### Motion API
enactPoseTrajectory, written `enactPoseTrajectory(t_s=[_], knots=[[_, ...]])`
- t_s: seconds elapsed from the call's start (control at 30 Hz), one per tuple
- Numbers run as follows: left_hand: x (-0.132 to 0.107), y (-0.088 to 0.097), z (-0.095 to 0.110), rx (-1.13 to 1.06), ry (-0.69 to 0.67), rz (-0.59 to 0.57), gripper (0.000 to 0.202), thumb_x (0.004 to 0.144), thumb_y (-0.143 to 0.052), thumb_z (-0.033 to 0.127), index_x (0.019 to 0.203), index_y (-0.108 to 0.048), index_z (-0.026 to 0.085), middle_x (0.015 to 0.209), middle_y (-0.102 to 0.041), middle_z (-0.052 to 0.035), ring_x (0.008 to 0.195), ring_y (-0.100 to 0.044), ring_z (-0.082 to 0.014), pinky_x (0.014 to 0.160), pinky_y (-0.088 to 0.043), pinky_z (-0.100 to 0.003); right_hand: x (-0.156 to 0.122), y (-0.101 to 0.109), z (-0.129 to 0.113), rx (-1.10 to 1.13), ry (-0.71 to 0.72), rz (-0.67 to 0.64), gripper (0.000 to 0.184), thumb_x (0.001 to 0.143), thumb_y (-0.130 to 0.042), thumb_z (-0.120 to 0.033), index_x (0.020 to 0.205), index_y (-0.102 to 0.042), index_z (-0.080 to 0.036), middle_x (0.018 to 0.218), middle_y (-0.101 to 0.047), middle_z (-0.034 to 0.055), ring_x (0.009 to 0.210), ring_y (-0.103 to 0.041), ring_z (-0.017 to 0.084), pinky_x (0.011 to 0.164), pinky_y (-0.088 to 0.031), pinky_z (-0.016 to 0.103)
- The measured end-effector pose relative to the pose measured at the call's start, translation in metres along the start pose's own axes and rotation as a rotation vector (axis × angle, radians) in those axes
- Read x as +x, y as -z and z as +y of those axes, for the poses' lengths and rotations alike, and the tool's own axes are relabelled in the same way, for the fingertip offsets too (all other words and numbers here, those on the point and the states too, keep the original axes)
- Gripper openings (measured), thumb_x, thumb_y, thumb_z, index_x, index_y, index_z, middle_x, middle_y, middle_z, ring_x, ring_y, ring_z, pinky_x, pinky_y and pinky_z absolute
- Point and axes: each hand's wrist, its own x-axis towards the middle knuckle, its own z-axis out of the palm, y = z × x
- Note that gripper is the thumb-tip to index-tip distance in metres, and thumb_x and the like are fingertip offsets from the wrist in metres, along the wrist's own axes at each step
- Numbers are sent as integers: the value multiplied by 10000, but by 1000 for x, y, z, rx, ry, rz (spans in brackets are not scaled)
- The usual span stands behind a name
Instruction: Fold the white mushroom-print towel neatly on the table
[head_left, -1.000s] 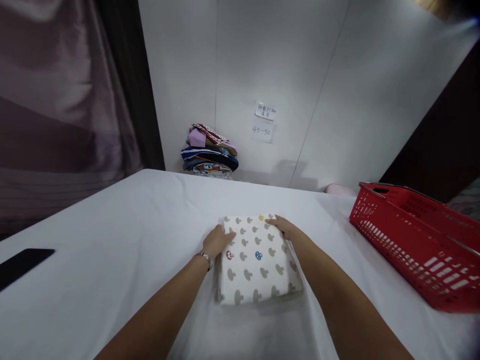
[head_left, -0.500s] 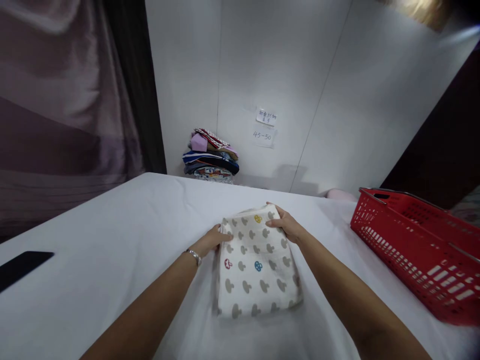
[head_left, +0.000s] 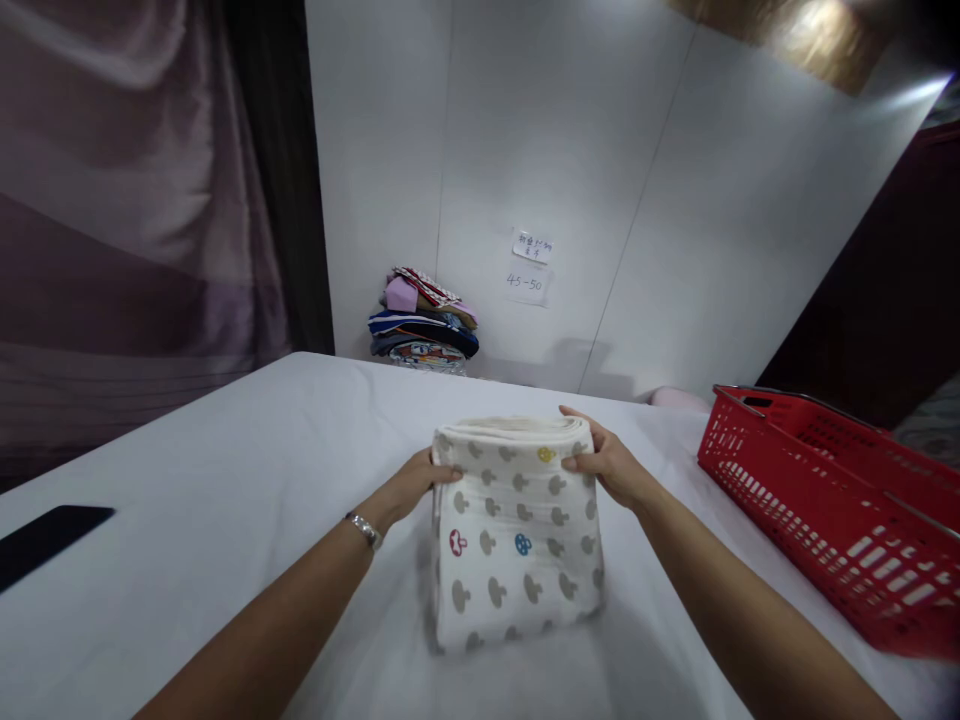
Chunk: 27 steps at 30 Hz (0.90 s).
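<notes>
Gripping a folded mushroom-print cloth (head_left: 517, 530) near its upper corners, two bare hands hold the bundle over the middle of a white-covered table (head_left: 262, 520). The left hand (head_left: 415, 480) pinches the upper left edge, thumb laid across the printed face and fingers tucked behind, out of sight. The right hand (head_left: 617, 468) pinches the opposite corner, thumb on the front and fingers at the back, one fingertip showing above the rim. Several pale layers show along the top; the printed face is turned toward the camera, with gray mushrooms and single ones in red, blue and yellow. Blur along the lower edge makes it impossible to tell whether the cloth touches the table there.

The step in hand appears to be handling and squaring an already folded bundle. The next move seems to call for both pinches to stay even, so that the loose layers do not slip apart when the cloth is turned or set down.

A silver-toned bracelet (head_left: 364, 529) circles the left wrist. At right stands a red plastic basket (head_left: 810, 480), well apart from the cloth; a stack of folded textiles (head_left: 424, 325) sits by the wall (head_left: 570, 150).
</notes>
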Motion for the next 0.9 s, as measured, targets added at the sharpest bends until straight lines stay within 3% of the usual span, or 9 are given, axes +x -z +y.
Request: enactPoseTrajectory(t_s=[0.17, 0.23, 0.3, 0.37, 0.43, 0.57, 0.63, 0.73, 0.9], knots=[[20, -3, 67, 208, -408, 274, 575, 566, -693, 232, 1113, -555, 120, 1084, -642, -75, 981, -590, -229, 877, -461, -375, 28, 23, -31, -110, 169, 146, 874, 529, -732, -145, 1332, -393, -201, 1113, -620, 42, 984, -571, 196, 879, -444, 340], [25, -4, 94, 364, -603, 337, 513, 616, -670, 260, 1099, -562, 127, 1075, -639, -74, 982, -578, -215, 882, -450, -364, 38, 27, -45, -185, 278, 186, 888, 544, -736, -175, 1350, -364, -195, 1071, -630, 38, 948, -579, 191, 859, -457, 346], [23, -3, 106, 506, -751, 403, 420, 685, -614, 281, 1080, -568, 146, 1112, -615, -74, 1040, -546, -207, 920, -421, -360, 38, 28, -50, -315, 399, 233, 858, 569, -734, -205, 1346, -372, -193, 1072, -624, 43, 944, -576, 195, 867, -452, 363], [13, -2, 94, 644, -823, 452, 340, 716, -586, 298, 1032, -582, 173, 1159, -586, -70, 1113, -498, -206, 972, -375, -361, 28, 26, -38, -488, 502, 276, 734, 610, -713, -226, 1294, -448, -201, 1110, -610, 55, 995, -559, 209, 911, -422, 380], [-3, 0, 58, 790, -812, 439, 271, 714, -596, 313, 958, -600, 198, 1178, -574, -63, 1166, -456, -211, 1015, -325, -366, 7, 23, -6, -658, 549, 279, 520, 677, -662, -246, 1185, -552, -220, 1151, -596, 62, 1064, -531, 224, 955, -387, 392], [-45, -3, -34, 1045, -648, 126, 180, 763, -559, 294, 927, -619, 250, 1122, -616, -41, 1171, -452, -207, 1023, -292, -379, -51, 19, 88, -860, 497, 70, 327, 764, -583, -263, 1089, -611, -238, 1106, -629, 82, 1065, -549, 240, 939, -411, 420], [-62, -7, -62, 1114, -579, -18, 182, 791, -531, 270, 950, -620, 266, 1123, -616, -35, 1180, -443, -205, 1032, -272, -387, -77, 18, 126, -931, 454, -77, 342, 781, -550, -229, 1118, -593, -259, 1120, -628, 66, 1081, -545, 234, 936, -421, 421], [-77, -12, -73, 1161, -515, -97, 263, 812, -469, 175, 1013, -607, 273, 1187, -582, -26, 1231, -389, -198, 1050, -250, -398, -100, 18, 152, -975, 406, -66, 408, 802, -466, -156, 1189, -546, -257, 1183, -596, 56, 1170, -484, 230, 972, -396, 450], [-91, -10, -69, 1109, -455, -78, 465, 765, -413, 49, 1151, -554, 267, 1330, -472, -25, 1309, -283, -206, 1049, -274, -429, -108, 21, 145, -809, 337, -103, 405, 819, -450, -159, 1198, -545, -266, 1239, -560, 44, 1250, -402, 212, 1015, -365, 446]])
